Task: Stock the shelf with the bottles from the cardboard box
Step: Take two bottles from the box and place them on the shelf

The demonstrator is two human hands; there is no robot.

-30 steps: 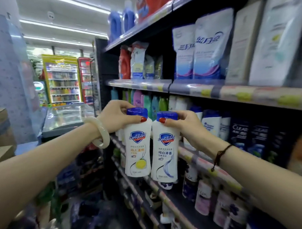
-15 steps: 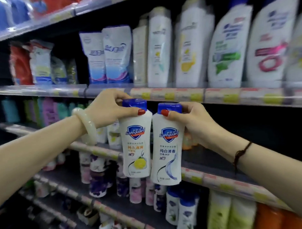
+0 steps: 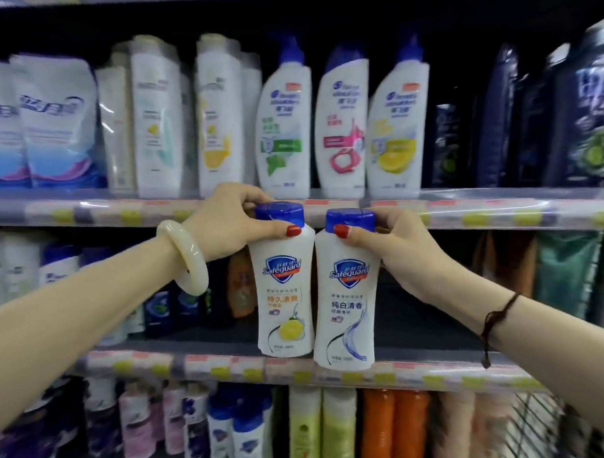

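Clamped by fingers (image 3: pixel 280 230) just under the blue caps (image 3: pixel 279 214): lemon bottle (image 3: pixel 284 298) in left hand (image 3: pixel 230 221), white bottle (image 3: pixel 346 313) in right hand (image 3: pixel 399 247), upright, side by side before the middle shelf (image 3: pixel 417 327). Probably best to push both deep into the bare gap, set bases flat, face labels forward, then release.
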